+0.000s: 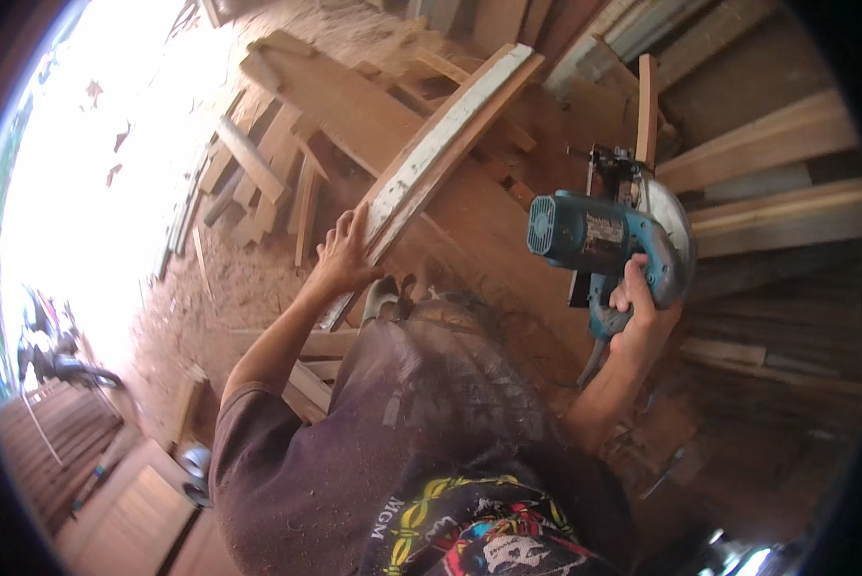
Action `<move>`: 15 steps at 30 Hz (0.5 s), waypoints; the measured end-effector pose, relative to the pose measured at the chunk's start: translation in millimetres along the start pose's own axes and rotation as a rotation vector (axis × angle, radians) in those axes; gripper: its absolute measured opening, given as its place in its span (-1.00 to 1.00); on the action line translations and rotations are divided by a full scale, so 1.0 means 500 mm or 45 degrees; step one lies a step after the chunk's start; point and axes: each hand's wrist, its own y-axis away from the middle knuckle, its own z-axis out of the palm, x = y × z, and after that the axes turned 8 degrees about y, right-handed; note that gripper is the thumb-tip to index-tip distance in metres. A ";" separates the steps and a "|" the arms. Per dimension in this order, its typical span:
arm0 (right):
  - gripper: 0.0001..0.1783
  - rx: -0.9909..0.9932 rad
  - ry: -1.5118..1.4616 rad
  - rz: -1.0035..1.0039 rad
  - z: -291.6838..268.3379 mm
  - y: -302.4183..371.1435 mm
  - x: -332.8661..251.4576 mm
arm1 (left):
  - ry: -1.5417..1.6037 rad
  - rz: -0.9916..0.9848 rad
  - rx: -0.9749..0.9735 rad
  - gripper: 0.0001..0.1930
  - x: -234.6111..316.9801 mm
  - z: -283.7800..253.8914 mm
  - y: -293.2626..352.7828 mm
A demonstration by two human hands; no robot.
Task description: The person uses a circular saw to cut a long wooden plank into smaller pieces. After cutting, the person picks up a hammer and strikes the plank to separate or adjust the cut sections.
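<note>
My left hand is closed around the near part of a long wooden plank, whose upper face carries worn white paint. The plank slants away from me toward the far middle. In my right hand is the rear handle of a teal circular saw, with my fingers wrapped round it. The saw is off to the right, apart from the plank. Its rounded metal guard faces right, and its blade cannot be made out. A cord runs down from the handle beside my forearm.
A wide brown board lies beyond the plank, among several offcuts on the dusty ground. Long timbers are stacked along the right side. At the lower left is a wooden panel beside slatted wood.
</note>
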 end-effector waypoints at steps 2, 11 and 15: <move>-0.81 -0.074 -0.004 0.007 0.002 -0.015 0.018 | 0.411 0.058 -0.056 0.39 -0.022 0.021 -0.043; -0.81 -0.266 0.148 0.190 -0.001 0.012 -0.070 | 1.060 -0.170 0.175 -0.02 0.112 0.077 -0.067; -0.78 -0.402 0.176 0.229 -0.028 0.000 -0.084 | 1.235 -0.263 0.523 -0.08 0.256 0.120 -0.028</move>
